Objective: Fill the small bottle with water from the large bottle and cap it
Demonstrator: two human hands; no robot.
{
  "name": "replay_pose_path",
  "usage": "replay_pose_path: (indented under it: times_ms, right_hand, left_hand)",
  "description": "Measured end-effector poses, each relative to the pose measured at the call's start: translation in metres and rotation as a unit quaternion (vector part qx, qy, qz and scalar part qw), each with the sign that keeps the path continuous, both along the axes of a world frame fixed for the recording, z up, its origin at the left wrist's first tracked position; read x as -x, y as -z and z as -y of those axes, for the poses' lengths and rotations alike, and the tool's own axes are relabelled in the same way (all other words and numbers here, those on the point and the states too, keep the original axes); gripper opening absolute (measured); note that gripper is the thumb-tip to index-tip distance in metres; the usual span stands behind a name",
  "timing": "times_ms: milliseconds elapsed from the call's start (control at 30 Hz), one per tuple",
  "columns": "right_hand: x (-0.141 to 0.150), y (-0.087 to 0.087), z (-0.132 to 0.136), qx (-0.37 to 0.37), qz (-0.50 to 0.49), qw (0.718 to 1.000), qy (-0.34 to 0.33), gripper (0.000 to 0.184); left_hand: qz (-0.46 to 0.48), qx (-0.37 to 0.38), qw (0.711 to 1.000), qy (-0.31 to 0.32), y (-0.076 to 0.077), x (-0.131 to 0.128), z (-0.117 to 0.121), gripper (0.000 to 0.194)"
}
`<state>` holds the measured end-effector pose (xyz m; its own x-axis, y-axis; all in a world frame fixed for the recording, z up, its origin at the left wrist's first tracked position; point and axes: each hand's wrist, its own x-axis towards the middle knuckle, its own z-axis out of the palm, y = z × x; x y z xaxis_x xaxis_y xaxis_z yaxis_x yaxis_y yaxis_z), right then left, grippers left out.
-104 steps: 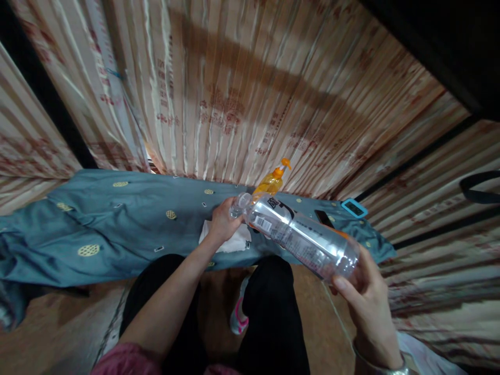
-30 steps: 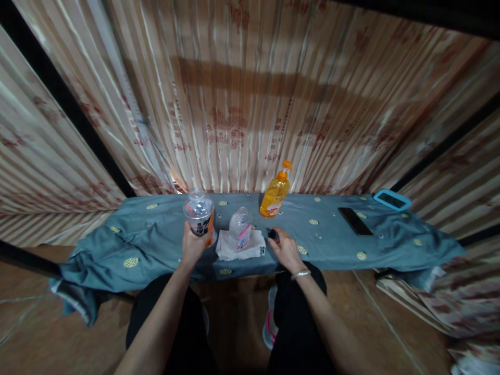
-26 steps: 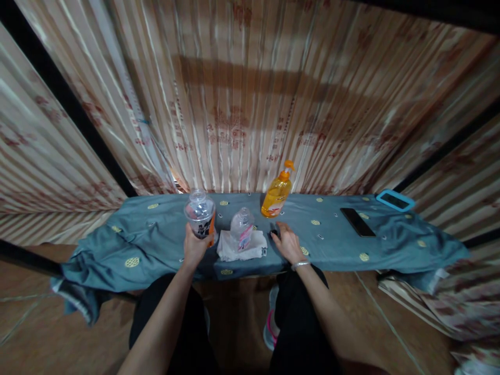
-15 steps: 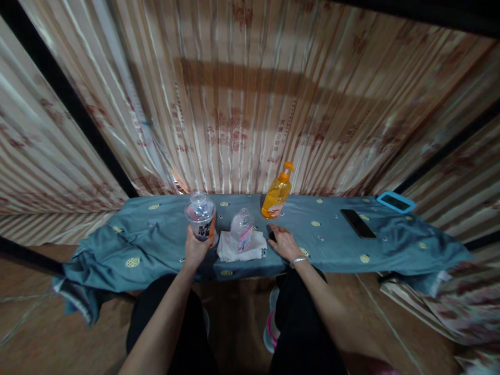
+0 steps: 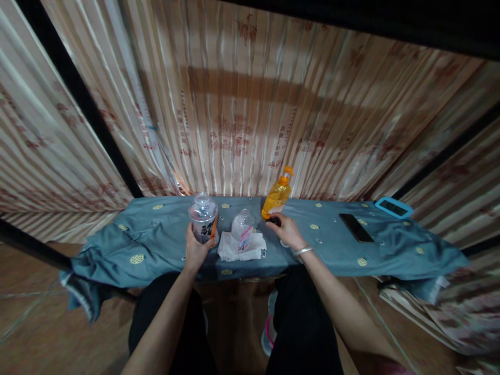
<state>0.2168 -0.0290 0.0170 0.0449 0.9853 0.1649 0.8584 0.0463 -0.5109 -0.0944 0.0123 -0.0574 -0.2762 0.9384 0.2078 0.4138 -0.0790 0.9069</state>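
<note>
My left hand (image 5: 198,249) is wrapped round the lower part of a clear plastic bottle (image 5: 203,212) with a black and orange label. This bottle stands upright, and its mouth is uncapped. My right hand (image 5: 289,232) pinches a small dark round piece, which looks like a black bottle cap (image 5: 274,221), just in front of the yellow pump bottle (image 5: 276,199). Between my hands a smaller clear bottle (image 5: 242,229) with a pink label stands on a folded white cloth (image 5: 253,249). Something small and white (image 5: 284,244) shows partly under my right hand.
A teal cloth with yellow pineapples (image 5: 328,250) covers the long narrow table. To the right lie a black phone (image 5: 355,227) and a blue-framed device (image 5: 393,208). Striped curtains (image 5: 242,130) hang close behind, with dark metal poles (image 5: 94,120) at the sides.
My right hand has risen from the cloth, lifting the dark cap slightly up toward the pump bottle. My left hand still holds the labelled bottle in nearly the same place.
</note>
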Motion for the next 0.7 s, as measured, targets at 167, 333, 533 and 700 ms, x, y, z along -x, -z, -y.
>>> replay_pose_path:
  times_ms: [167, 333, 533, 700]
  right_hand:
    - [0.011, -0.058, -0.007, -0.040, -0.057, 0.994, -0.086, 0.035]
    - [0.037, -0.095, -0.005, -0.030, -0.004, 0.989, -0.147, 0.032]
    - [0.061, -0.122, -0.007, 0.002, 0.118, 0.972, -0.204, 0.035]
    - [0.070, -0.134, -0.014, 0.033, 0.215, 0.947, -0.236, 0.032]
  left_hand:
    - [0.001, -0.078, 0.995, -0.060, -0.001, 0.017, 0.031, 0.102]
    - [-0.018, -0.151, 0.985, 0.087, -0.001, 0.010, 0.074, 0.057]
    - [-0.013, -0.161, 0.969, 0.186, -0.018, -0.058, 0.049, 0.078]
    - [0.026, -0.110, 0.973, 0.201, -0.028, -0.095, 0.012, 0.095]
